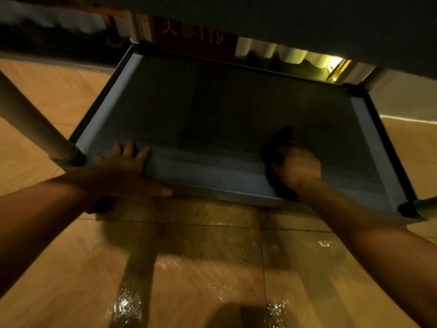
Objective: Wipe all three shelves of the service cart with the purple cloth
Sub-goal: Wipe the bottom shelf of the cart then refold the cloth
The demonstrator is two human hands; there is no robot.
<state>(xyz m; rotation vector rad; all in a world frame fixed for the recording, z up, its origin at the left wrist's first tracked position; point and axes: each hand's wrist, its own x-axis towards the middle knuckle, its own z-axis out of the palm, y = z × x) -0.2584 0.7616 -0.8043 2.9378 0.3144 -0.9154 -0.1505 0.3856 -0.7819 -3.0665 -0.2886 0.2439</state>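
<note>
The purple cloth [276, 152] is lying dark and bunched on the bottom shelf [212, 119] of the service cart, at about four o'clock on the shelf, draped over the near rim. The right hand [296, 168] is pressing down on it, fingers [280, 165] curled closed around the fabric. At about eight o'clock, the left hand [123, 171] is gripping the near rim beside the corner post [35, 124], its fingers hooking over the edge into the shelf and its thumb lying along the outside. The shelf is sitting in deep shadow under the shelf above [283, 17]. Beyond the far rim, at twelve o'clock, a red sign [196, 39] with pale lettering is showing. Glossy tan floor tiles [201, 268] are catching glints of light below the arms.
</note>
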